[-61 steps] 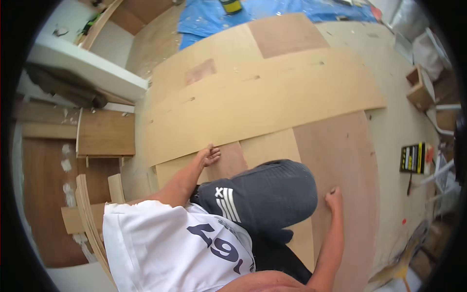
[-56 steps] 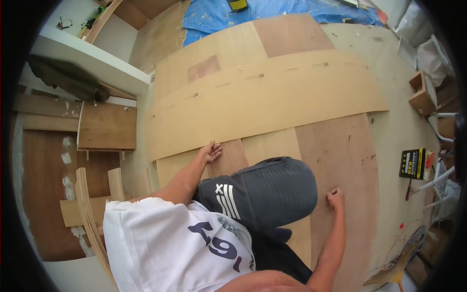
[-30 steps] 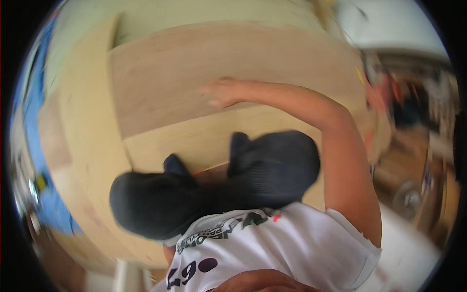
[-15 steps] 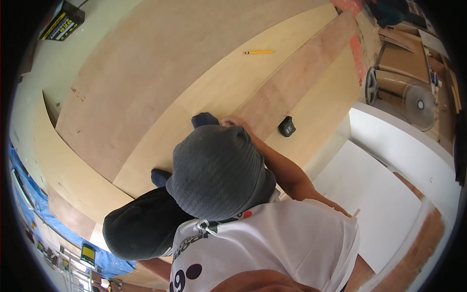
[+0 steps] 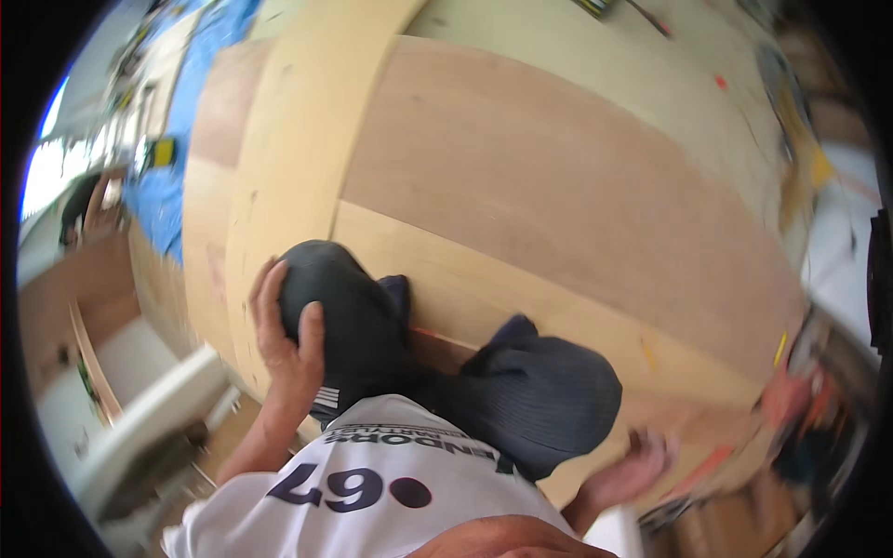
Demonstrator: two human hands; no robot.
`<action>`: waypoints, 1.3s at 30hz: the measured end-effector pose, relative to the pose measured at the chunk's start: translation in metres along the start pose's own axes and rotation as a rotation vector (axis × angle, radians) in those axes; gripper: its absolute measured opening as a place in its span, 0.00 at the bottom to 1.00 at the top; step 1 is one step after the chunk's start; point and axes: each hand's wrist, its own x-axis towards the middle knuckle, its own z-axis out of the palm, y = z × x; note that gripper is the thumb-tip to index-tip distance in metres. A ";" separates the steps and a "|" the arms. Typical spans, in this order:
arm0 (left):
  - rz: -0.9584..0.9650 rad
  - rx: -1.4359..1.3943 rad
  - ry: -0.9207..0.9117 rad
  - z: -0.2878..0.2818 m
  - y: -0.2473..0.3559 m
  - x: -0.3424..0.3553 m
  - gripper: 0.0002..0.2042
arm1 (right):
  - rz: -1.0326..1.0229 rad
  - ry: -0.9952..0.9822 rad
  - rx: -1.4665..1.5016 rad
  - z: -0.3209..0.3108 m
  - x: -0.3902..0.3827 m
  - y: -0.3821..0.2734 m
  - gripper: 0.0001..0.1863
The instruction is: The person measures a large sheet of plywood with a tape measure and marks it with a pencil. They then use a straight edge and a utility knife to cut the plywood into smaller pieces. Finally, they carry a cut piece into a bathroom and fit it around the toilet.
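Note:
I am crouched on large plywood sheets laid on the floor. My left hand rests flat on my left knee, which is in dark trousers, with the fingers spread. Lower right, my right hand is blurred; it hovers open just above the edge of a pale plywood strip and holds nothing. A thin red line or pencil lies on the board between my knees.
A blue tarp lies at the upper left beyond the boards. A white cabinet panel stands at lower left. Blurred tools and orange objects clutter the right edge. A yellow pencil lies near the right rim.
The view has swung round sharply as my head turned. My left hand left the board and now rests on my knee; my right hand has come off the plywood to the lower right.

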 end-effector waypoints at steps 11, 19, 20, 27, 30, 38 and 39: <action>-0.159 0.075 -0.015 -0.061 -0.024 -0.045 0.29 | -0.872 -0.648 -0.297 0.038 0.027 -0.069 0.17; -0.266 0.106 -0.303 -0.116 0.002 -0.033 0.29 | -0.649 -1.006 -0.353 0.055 0.024 -0.140 0.18; -0.282 0.110 -0.343 -0.123 0.008 -0.030 0.28 | -0.627 -1.016 -0.359 0.054 0.022 -0.147 0.17; -0.339 0.022 -0.456 -0.150 0.017 -0.032 0.17 | -0.455 -1.110 -0.420 0.037 0.003 -0.171 0.12; -0.392 0.032 -0.548 -0.171 0.019 -0.060 0.14 | -0.444 -1.177 -0.465 0.020 -0.014 -0.174 0.11; -0.317 0.052 -0.647 -0.159 0.028 -0.137 0.13 | -0.669 -1.577 -0.636 -0.043 -0.075 -0.238 0.20; -0.257 0.016 -0.602 -0.158 0.034 -0.163 0.13 | -0.467 -1.691 -0.575 -0.053 -0.076 -0.270 0.22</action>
